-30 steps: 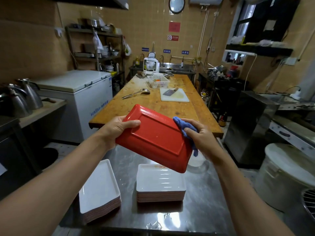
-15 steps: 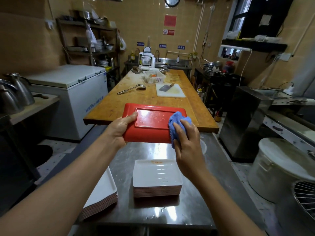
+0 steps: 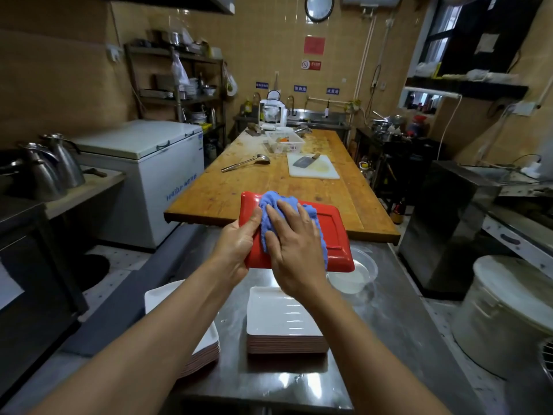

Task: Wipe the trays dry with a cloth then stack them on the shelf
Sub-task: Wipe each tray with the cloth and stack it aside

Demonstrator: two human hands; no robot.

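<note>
Wiping the red tray (image 3: 335, 235): right hand (image 3: 294, 250) presses the blue cloth (image 3: 275, 205) with spread fingers; left hand (image 3: 239, 247) grips the edge. Next, stacking it.

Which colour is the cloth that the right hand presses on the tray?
Blue; the cloth shows best in the head view, on the red tray.

Red rectangular tray (image 3: 335, 232), centre frame, underside up, held level above the steel counter. Crumpled blue cloth (image 3: 270, 206) lies on its left half. Two stacks of white-faced trays sit below: one lower centre (image 3: 281, 317), one lower left (image 3: 206, 339).
</note>
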